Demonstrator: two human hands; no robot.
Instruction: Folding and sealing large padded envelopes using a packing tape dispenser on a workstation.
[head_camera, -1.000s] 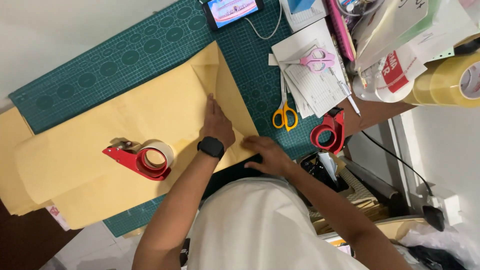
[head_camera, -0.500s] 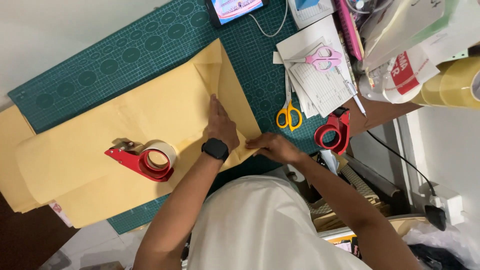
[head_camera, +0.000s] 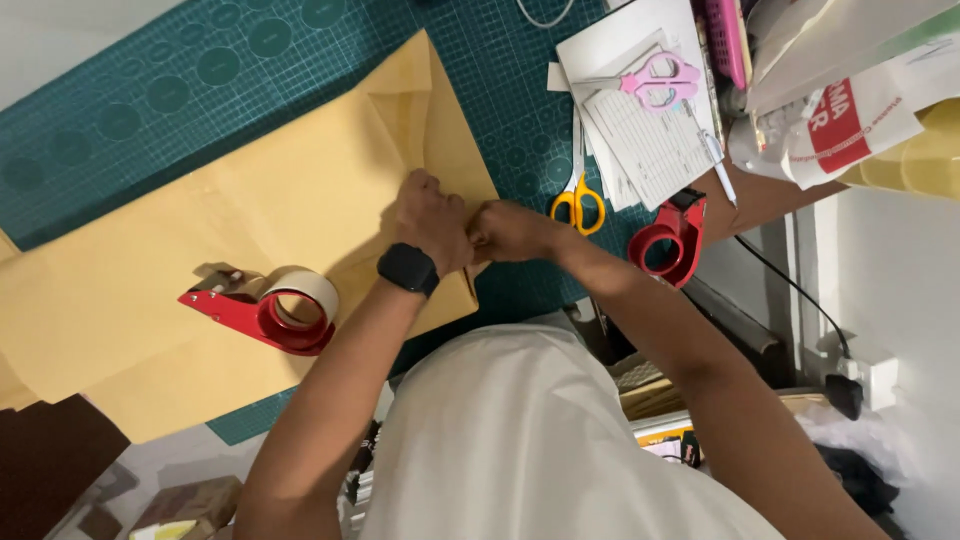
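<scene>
Red tape dispenser (head_camera: 268, 312) lies on the yellow paper sheet (head_camera: 250, 220), over the green cutting mat (head_camera: 150, 90). Sheet's long axis runs lower left to upper right. Left hand (head_camera: 430, 220) curled, pressing the folded edge. Right hand (head_camera: 510, 232) fisted, pinching that edge, knuckles touching the left. Yellow scissors (head_camera: 578, 205) just beyond.

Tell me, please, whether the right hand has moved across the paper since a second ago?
Yes. The right hand has slid away from the yellow scissors toward the left hand, meeting it on the brown paper's edge.
</scene>
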